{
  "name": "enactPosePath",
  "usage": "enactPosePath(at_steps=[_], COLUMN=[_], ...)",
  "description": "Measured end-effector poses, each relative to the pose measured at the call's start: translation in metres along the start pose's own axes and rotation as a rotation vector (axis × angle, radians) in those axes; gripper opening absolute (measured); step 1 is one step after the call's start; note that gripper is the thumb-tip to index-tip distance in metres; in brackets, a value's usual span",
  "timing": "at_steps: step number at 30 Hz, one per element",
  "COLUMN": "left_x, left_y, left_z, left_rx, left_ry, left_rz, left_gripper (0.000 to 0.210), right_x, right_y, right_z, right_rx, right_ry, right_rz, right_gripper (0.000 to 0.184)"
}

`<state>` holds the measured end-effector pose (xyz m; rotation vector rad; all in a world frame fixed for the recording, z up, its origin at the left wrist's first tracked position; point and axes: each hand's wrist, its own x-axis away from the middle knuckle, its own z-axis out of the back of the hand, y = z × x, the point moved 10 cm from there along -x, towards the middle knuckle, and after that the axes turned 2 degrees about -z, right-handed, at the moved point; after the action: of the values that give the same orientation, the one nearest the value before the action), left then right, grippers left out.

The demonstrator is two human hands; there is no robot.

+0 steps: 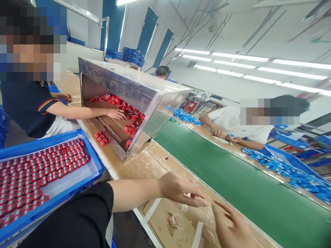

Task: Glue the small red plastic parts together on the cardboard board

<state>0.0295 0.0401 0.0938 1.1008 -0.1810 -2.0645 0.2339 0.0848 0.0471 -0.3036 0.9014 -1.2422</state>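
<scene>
My left hand [178, 191] reaches in over the workbench, its fingers bent together around what looks like a small red piece. Only a bit of red above the fingers and a pale spot between them show; the rest is covered. Close by on the right, my right hand [232, 225] hovers with its fingers loosely curved and apart, and I see nothing in it. Beneath both hands lies a cardboard sheet [165, 220] with strips of white tape and a round worn patch. To the left, a blue tray [97, 168] carries rows of small red pieces [59, 162].
A tilted metal bin [121, 81] holds loose red pieces [133, 119], with a co-worker's hand [117, 113] inside. Several red pieces [100, 138] lie beside it. The green conveyor belt [219, 172] separates me from another co-worker [248, 127] and blue pieces [284, 168].
</scene>
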Motion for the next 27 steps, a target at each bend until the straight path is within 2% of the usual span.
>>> enactPosePath(at_steps=[2,4,5,7,8,10,11,13,15,16,21,24,27], left_x=[0.021,0.06,0.084,0.14,0.167,0.206,0.218,0.229,0.236,0.237,0.234,0.233,0.229], left_y=[0.024,0.035,0.031,0.0,-0.013,-0.034,-0.05,-0.09,-0.117,-0.124,-0.124,-0.118,-0.11], left_z=[0.044,0.1,0.137,0.226,0.265,0.324,0.34,0.34,0.319,0.309,0.283,0.268,0.245], left_rx=[-0.117,-0.279,-0.385,-0.67,-0.736,-0.82,-0.856,-0.91,-0.924,-0.922,-0.894,-0.877,-0.876], left_ry=[0.1,0.187,0.274,0.497,0.571,0.666,0.628,0.345,0.076,0.007,-0.113,-0.241,-0.371], left_rz=[-0.131,-0.201,-0.152,0.194,0.305,0.439,0.536,0.755,0.872,0.884,0.844,0.789,0.699], left_gripper=[0.043,0.043,0.043,0.049,0.048,0.04,0.033,0.028,0.038,0.04,0.037,0.038,0.044], right_x=[-0.007,-0.01,-0.011,-0.012,-0.013,-0.015,-0.016,-0.016,-0.016,-0.015,-0.013,-0.013,-0.015], right_y=[-0.004,-0.007,-0.007,-0.002,0.0,0.003,0.003,0.002,0.001,0.0,0.002,0.003,0.005], right_z=[-0.027,-0.043,-0.047,-0.05,-0.051,-0.054,-0.055,-0.056,-0.058,-0.059,-0.06,-0.065,-0.07], right_rx=[-0.092,-0.163,-0.178,-0.197,-0.206,-0.21,-0.207,-0.203,-0.211,-0.222,-0.284,-0.288,-0.273], right_ry=[-0.009,0.01,0.022,0.018,0.009,-0.024,-0.037,-0.051,-0.073,-0.083,-0.117,-0.16,-0.184], right_rz=[-0.041,-0.024,-0.009,0.005,0.008,0.02,0.028,0.044,0.054,0.058,0.024,-0.001,-0.017], right_gripper=[0.05,0.048,0.048,0.047,0.047,0.047,0.047,0.046,0.046,0.046,0.048,0.048,0.049])
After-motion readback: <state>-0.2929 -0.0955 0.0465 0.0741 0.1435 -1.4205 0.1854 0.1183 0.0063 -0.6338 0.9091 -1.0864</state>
